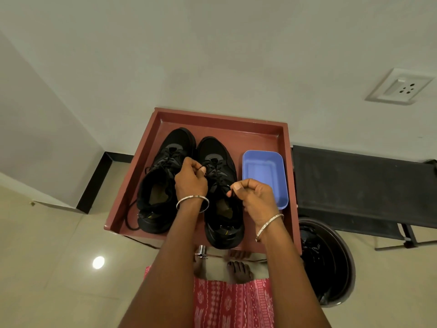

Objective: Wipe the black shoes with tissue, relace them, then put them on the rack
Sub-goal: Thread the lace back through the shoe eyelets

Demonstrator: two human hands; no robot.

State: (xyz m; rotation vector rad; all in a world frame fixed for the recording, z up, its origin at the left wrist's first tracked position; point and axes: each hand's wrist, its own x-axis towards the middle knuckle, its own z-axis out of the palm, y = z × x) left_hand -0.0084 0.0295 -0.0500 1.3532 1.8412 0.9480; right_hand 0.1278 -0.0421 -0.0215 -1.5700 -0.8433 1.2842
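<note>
As both arms reach forward, my left hand [191, 179] and right hand [256, 197] each pinch black lace [215, 172] above one of two black shoes [212, 147] on the red tabletop [236, 129], beside one blue tub [262, 171].

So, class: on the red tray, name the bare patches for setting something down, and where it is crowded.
Free: the far strip between the shoes and the tray rim, also behind the blue tub. Crowded: the middle, where left hand and right hand pinch a lace over the shoes.
</note>
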